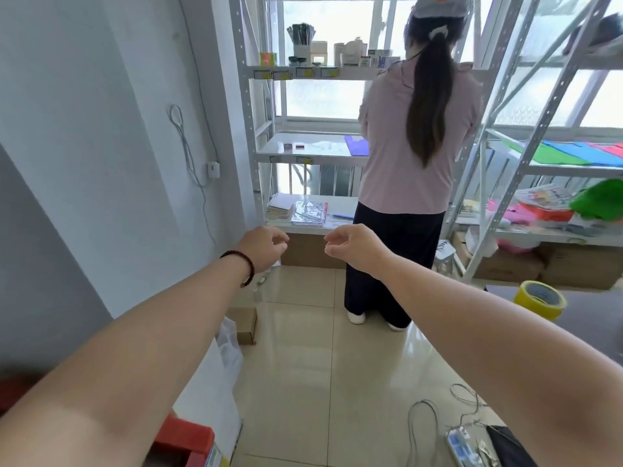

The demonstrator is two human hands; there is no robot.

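Both my arms stretch forward over the tiled floor. My left hand [264, 246], with a dark bead bracelet at the wrist, has its fingers loosely curled and holds nothing that I can see. My right hand [350, 244] is a short gap to its right, fingers also loosely curled and empty. The two hands face each other without touching. They hang in the air in front of the lowest shelf of a white metal rack [251, 129].
A person in a pink top [411, 156] stands at the rack, back to me. Stacked packets [308, 213] lie on the low shelf. A second rack [526, 156] with coloured sheets stands right. Yellow tape roll [541, 298], cardboard box [244, 323], power strip [463, 446] and cables lie around.
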